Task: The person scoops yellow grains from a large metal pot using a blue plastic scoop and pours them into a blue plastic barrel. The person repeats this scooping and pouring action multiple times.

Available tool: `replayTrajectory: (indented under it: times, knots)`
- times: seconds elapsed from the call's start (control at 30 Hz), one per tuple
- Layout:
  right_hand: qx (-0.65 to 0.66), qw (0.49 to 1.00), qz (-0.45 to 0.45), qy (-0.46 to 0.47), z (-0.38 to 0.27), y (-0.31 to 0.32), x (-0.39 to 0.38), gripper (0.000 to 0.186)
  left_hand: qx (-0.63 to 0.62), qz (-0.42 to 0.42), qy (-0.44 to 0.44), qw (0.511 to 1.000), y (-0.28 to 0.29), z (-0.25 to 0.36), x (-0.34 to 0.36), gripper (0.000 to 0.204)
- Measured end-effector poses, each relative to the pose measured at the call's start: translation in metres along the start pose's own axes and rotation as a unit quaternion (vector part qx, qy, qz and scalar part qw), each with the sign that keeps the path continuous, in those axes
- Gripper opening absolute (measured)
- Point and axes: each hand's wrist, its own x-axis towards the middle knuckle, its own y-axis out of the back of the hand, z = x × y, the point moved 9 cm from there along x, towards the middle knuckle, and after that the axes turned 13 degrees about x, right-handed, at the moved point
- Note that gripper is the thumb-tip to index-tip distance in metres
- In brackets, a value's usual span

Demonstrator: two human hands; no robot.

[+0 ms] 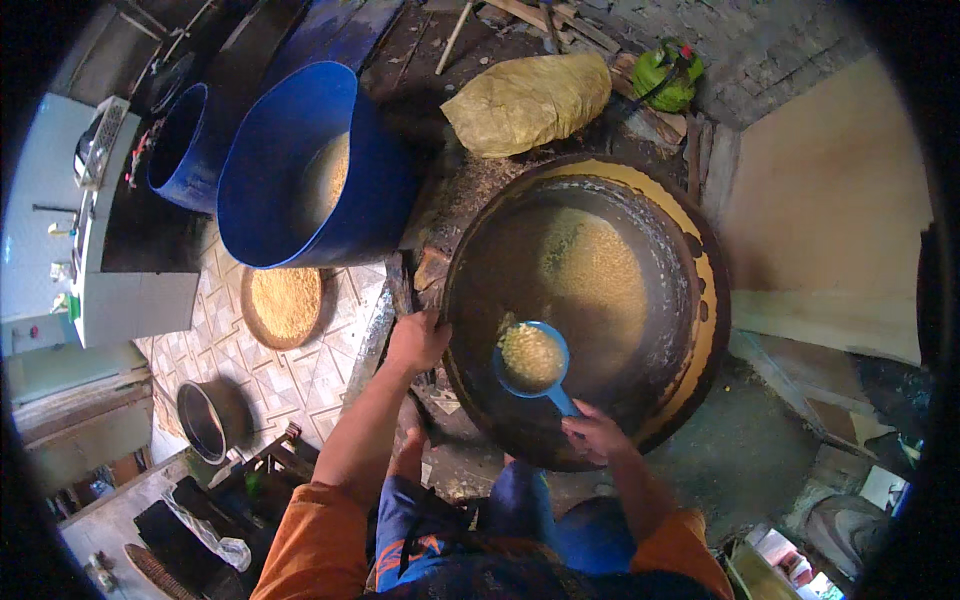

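Note:
A large dark round vat (480, 405), crusted yellow along its right rim, holds murky water with pale beans (596, 265) settled in it. My left hand (422, 342) has its fingers closed on the vat's left rim. In the lower part of the vat, my right hand (590, 432) grips the handle of a blue plastic scoop (530, 356) full of beans.
A tall blue tub (260, 170) with beans inside stands at upper left beside another blue container (181, 150). A basin of beans (287, 308) and a metal pot (204, 425) sit on tiles. Behind are a yellowish sack (525, 100) and a green gas cylinder (665, 85).

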Motion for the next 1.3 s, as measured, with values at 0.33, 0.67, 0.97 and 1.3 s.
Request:
replayTrajectory:
  times: [0.33, 0.67, 0.97, 1.3]
  knots:
    - [0.038, 0.985, -0.034, 0.164, -0.056, -0.130, -0.123, 0.026, -0.096, -0.040, 0.158, 0.982, -0.045, -0.137, -0.113, 0.060]
    - [-0.116, 0.976, -0.120, 0.138, -0.039, -0.370, -0.061, 0.047, -0.085, -0.201, 0.221, 0.950, -0.148, -0.336, -0.360, 0.061]
    - [-0.629, 0.661, -0.076, 0.402, -0.019, -0.627, 0.101, 0.037, -0.244, -0.156, 0.363, 0.886, -0.184, -0.398, -0.493, 0.054]
    - [-0.804, 0.361, 0.042, 0.471, 0.007, -0.829, 0.140, 0.051, -0.323, -0.149, 0.423, 0.833, -0.247, -0.403, -0.557, 0.057]
